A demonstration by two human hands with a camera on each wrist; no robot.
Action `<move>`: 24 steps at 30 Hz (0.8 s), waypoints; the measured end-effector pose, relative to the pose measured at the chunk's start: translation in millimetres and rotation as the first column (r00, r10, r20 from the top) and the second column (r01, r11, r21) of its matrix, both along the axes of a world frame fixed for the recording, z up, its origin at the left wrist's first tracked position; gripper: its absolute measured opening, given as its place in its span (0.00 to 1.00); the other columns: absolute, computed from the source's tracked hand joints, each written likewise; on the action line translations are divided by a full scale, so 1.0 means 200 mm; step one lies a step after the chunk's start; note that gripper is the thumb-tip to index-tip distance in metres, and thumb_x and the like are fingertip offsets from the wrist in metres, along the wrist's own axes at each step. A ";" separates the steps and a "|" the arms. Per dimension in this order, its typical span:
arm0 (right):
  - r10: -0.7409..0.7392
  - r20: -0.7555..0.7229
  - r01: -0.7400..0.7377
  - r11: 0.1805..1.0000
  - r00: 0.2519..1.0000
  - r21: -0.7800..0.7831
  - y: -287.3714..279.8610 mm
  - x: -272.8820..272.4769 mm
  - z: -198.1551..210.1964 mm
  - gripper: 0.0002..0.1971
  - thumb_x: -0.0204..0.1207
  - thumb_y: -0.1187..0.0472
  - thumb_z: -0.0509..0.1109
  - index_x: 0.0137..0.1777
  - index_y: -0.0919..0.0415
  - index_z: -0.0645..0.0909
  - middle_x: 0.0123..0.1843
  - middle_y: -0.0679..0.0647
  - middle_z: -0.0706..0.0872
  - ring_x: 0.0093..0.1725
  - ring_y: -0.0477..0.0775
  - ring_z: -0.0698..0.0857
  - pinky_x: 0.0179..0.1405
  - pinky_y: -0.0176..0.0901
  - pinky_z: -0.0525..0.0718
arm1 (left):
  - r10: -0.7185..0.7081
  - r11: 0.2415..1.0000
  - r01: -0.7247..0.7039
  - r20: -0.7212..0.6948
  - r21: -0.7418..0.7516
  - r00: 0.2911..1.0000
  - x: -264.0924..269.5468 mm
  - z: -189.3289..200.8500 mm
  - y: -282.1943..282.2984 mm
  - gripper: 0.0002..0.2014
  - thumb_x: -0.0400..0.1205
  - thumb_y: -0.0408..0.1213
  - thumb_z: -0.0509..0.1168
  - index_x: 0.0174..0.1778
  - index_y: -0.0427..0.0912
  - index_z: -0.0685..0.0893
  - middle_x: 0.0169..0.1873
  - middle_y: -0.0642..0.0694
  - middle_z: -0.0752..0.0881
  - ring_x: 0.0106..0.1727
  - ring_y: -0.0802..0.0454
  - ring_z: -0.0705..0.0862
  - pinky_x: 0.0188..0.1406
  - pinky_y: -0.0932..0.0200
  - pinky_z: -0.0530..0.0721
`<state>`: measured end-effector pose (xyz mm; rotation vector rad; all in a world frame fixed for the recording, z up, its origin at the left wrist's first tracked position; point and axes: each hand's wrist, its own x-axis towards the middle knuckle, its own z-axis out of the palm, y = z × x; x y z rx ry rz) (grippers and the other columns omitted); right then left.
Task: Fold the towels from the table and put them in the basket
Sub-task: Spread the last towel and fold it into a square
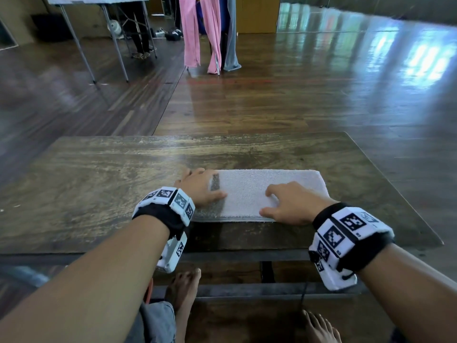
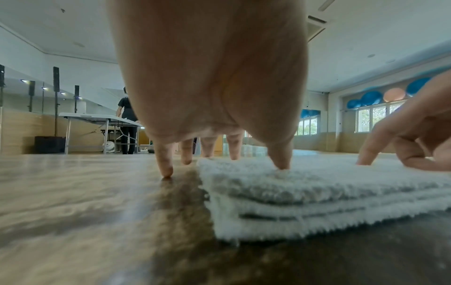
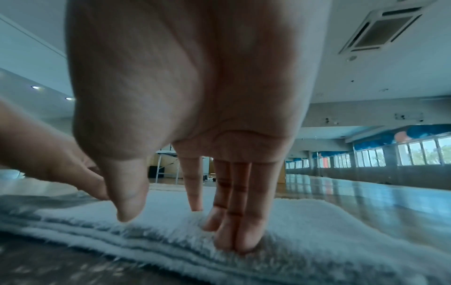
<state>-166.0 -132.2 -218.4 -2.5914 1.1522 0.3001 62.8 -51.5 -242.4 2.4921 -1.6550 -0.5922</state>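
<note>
— Pressing the white towel [image 1: 257,191] flat on the wooden table [image 1: 99,184], near its near edge; it lies as a long strip of stacked layers. My left hand [image 1: 201,186] sits at its left end, thumb on the cloth, little finger on the wood. My right hand [image 1: 290,203] rests on the middle, fingertips [image 3: 231,243] straight and dug into the pile. Neither hand holds anything.

— Which step is that?

— Smoothing between folds, I judge. Next I'd pinch one short end through all the layers and bring it across to the other, keeping the edges square.

— And the basket?

— Nowhere in view. Pink cloths [image 1: 200,30] hang on a rack far off.
</note>
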 end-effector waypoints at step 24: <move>0.070 0.042 -0.071 0.997 0.997 0.016 -0.26 -0.19 -0.06 0.31 0.84 0.64 0.62 0.86 0.55 0.61 0.86 0.51 0.64 0.84 0.54 0.65 0.84 0.54 0.61 | -0.044 0.992 -0.023 -0.521 -0.120 0.853 -0.18 0.22 -0.12 0.24 0.80 0.18 0.53 0.53 0.44 0.91 0.48 0.41 0.92 0.48 0.38 0.91 0.48 0.45 0.89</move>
